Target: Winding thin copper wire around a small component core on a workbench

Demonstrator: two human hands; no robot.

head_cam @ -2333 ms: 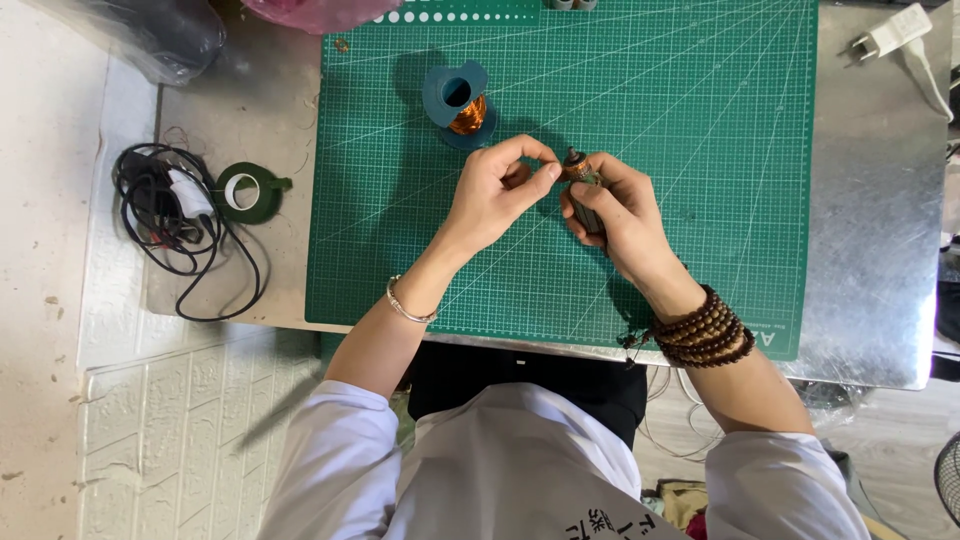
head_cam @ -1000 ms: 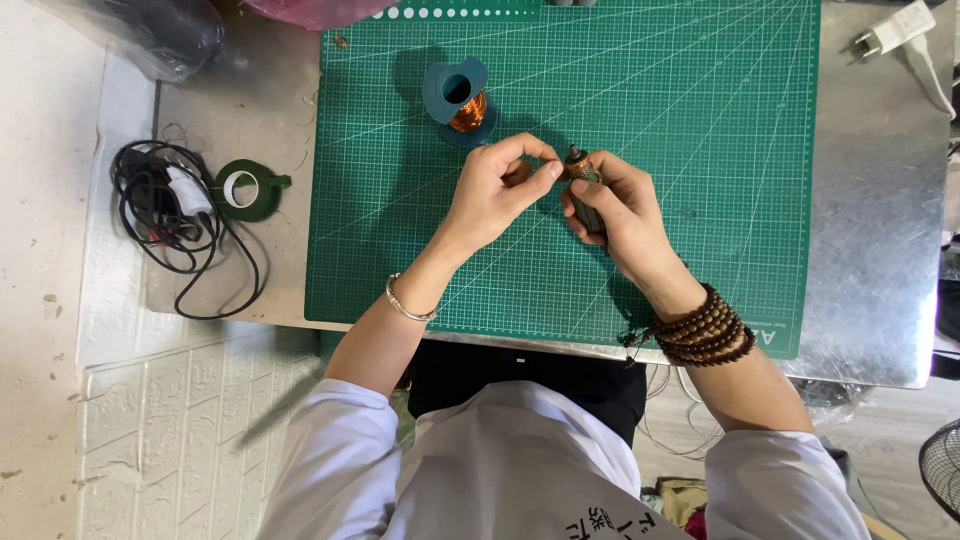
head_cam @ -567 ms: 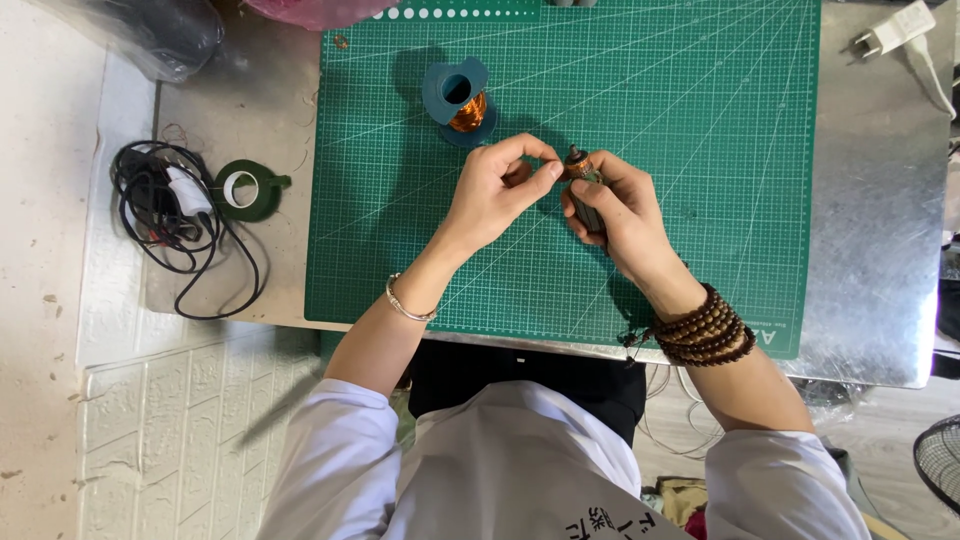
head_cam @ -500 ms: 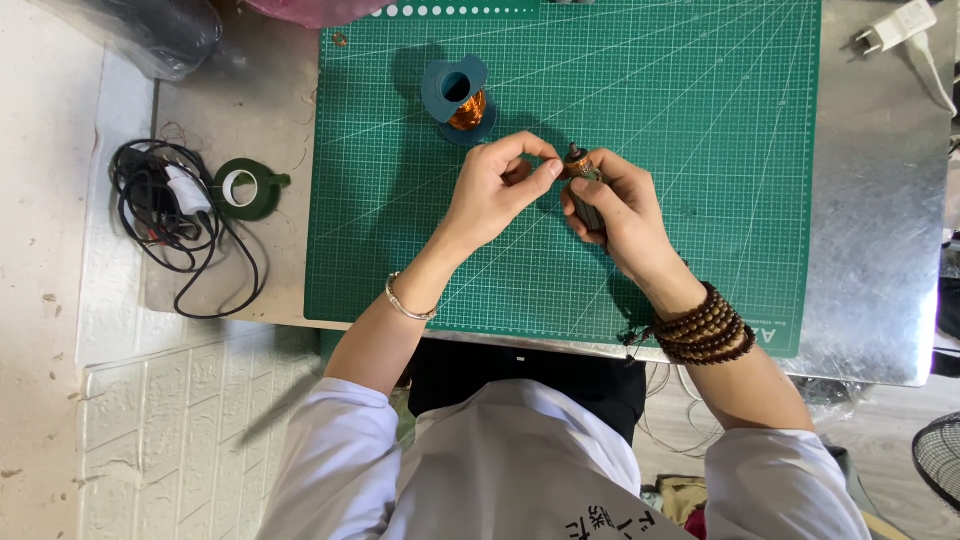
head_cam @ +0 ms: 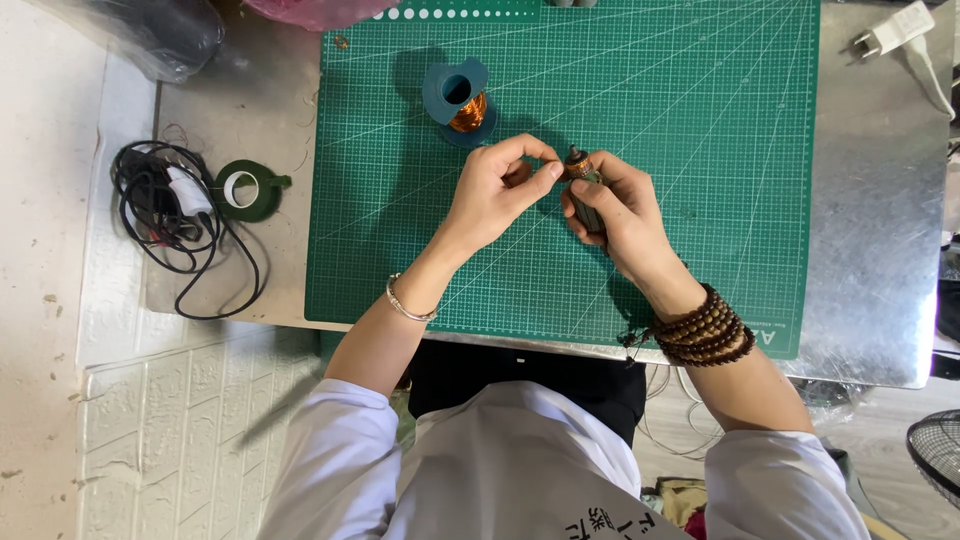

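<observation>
Head view, left to right: black cable coil [head_cam: 170, 225] and green tape roll [head_cam: 243, 189] near tabletop's left edge; copper-wire spool [head_cam: 460, 100] at mat [head_cam: 700, 150] top edge. Left hand [head_cam: 495, 195] fingertips pinched, probably on fine wire; right hand [head_cam: 615, 215] clasping small dark cylinder [head_cam: 583, 190], mid-mat. Winding step, apparently; steady tension needed.

A metal worktop [head_cam: 880, 250] stood over a pale concrete floor [head_cam: 40, 300], its bare surface dully reflecting the even light. White brick-patterned sheeting [head_cam: 170, 440] lay beside it on the floor (scuffed in places). A wire fan guard [head_cam: 940, 465] showed at the edge, low down.
</observation>
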